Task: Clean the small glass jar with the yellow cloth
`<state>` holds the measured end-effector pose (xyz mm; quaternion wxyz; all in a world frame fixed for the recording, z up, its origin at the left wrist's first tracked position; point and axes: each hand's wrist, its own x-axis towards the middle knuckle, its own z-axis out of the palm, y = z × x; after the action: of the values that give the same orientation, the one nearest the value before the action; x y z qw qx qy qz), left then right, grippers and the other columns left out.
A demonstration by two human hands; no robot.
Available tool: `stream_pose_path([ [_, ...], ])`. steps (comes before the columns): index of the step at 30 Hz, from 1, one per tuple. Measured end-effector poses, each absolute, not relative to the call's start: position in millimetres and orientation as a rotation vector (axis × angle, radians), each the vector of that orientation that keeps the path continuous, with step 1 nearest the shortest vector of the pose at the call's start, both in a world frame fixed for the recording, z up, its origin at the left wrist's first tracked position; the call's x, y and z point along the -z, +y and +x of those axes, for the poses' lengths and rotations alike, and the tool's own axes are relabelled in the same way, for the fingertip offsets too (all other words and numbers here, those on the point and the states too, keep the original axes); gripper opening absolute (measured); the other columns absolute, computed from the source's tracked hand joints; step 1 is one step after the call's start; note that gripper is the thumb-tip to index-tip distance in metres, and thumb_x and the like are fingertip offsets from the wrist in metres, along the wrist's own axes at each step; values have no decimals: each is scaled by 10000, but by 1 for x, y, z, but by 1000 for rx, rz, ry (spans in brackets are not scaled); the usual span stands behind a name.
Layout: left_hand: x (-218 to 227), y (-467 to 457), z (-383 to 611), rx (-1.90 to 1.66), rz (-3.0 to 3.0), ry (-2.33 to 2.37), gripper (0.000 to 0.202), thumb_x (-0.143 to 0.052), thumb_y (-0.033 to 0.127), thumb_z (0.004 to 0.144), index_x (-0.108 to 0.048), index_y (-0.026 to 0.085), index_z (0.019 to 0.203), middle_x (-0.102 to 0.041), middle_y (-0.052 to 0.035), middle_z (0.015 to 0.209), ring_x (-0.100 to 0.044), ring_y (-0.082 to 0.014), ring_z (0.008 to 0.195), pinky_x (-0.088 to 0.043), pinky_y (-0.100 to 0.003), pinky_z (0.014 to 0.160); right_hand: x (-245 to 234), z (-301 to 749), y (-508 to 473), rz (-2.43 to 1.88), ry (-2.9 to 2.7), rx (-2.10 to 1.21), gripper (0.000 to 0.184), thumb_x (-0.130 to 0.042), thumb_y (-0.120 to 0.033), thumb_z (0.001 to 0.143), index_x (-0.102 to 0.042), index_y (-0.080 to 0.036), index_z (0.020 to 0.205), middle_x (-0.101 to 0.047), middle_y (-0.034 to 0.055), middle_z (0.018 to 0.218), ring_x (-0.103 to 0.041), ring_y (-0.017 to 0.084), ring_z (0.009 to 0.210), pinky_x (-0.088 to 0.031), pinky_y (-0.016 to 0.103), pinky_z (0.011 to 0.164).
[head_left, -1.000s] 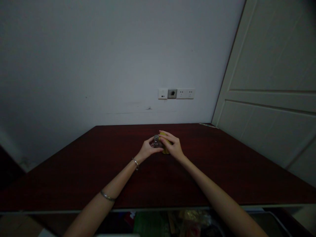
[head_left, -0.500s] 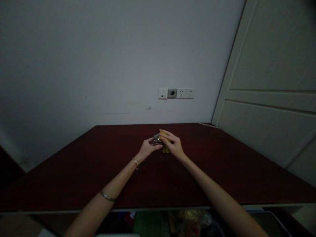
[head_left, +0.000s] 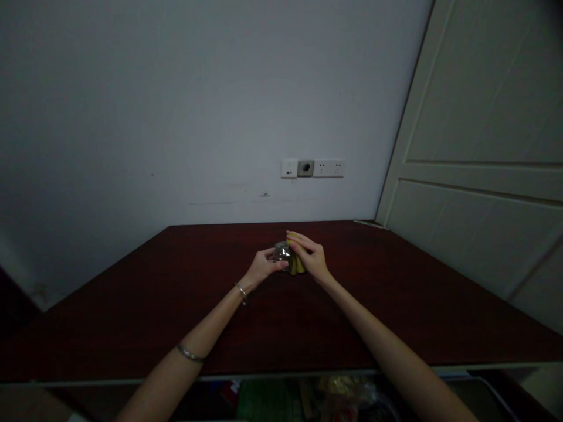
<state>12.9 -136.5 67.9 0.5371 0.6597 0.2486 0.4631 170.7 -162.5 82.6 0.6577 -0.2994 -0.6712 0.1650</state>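
Dark red-brown tabletop (head_left: pixel 281 328) stretches around both hands. Between them is a small transparent jar (head_left: pixel 282 254), nearer the left hand (head_left: pixel 259 268), which is half curled around it; its long axis is unclear. The right hand (head_left: pixel 311 259), fingers together, pinches a yellow cloth (head_left: pixel 296 265) against or just beside the jar.

A slim silvery bracelet (head_left: pixel 241 291) circles the left wrist (head_left: pixel 247 283). A darker band (head_left: pixel 190 354) rings that forearm (head_left: pixel 216 322), lower left of the frame.
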Motion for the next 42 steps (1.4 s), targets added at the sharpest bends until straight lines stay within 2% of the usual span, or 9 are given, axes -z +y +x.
stream_pose_path([
  [3,-67,-132,13,-1074,1633,633,492,-770,266,528,-621,100,966,-666,-76,932,-607,-178,806,-468,-305,770,-83,172,-167,-669,-1667,-308,202,-559,-291,803,-677,-279,966,-616,49,1147,-569,211,1053,-427,412,932],
  [7,-62,-126,11,-1080,1769,727,511,-753,220,538,-599,91,1008,-657,-89,950,-600,-181,812,-473,-296,752,-78,169,-170,-654,-1911,-102,195,-584,-248,786,-678,-318,942,-613,23,1154,-549,211,1072,-352,462,976],
  [16,-60,-130,12,-1052,2029,823,624,-764,333,529,-582,107,1080,-651,-90,960,-586,-199,826,-462,-291,739,-72,169,-157,-891,-1671,-140,212,-554,-298,802,-685,-247,961,-642,73,1081,-595,206,983,-453,374,884],
  [25,-58,-128,9,-1067,2108,934,492,-725,287,561,-615,129,1014,-672,-45,865,-591,-174,740,-459,-256,664,-73,167,-167,-762,-1984,3,202,-564,-278,801,-669,-316,969,-606,32,1156,-533,217,1070,-375,462,947],
  [28,-57,-130,10,-1071,2118,902,536,-746,334,540,-619,150,1027,-672,-48,902,-592,-191,800,-456,-274,724,-69,165,-162,-830,-1846,-79,211,-554,-299,804,-668,-303,981,-609,49,1145,-544,219,1051,-415,437,915],
  [33,-57,-128,10,-1031,2037,909,656,-785,348,480,-598,128,1069,-662,-85,956,-596,-211,834,-461,-306,756,-68,167,-151,-811,-1632,-402,248,-539,-369,800,-690,-231,938,-651,78,1053,-593,205,993,-447,387,905],
  [36,-60,-128,11,-1019,1913,841,623,-782,324,497,-600,115,1054,-661,-90,965,-598,-203,830,-465,-307,756,-74,173,-150,-772,-1584,-514,288,-515,-400,809,-691,-210,934,-657,90,1042,-587,210,1017,-429,384,931],
  [39,-64,-130,12,-1032,1735,744,528,-770,312,528,-621,115,994,-665,-78,942,-602,-184,810,-466,-301,754,-81,181,-154,-703,-1711,-592,343,-520,-425,802,-632,-233,1063,-598,72,1164,-516,212,1127,-368,386,991],
  [42,-69,-135,12,-1007,1596,719,463,-747,351,569,-636,106,946,-669,-77,882,-604,-168,751,-468,-275,692,-87,184,-158,-654,-1838,-608,512,-621,-423,724,-522,-257,1198,-508,61,1271,-443,223,1198,-332,386,1017],
])
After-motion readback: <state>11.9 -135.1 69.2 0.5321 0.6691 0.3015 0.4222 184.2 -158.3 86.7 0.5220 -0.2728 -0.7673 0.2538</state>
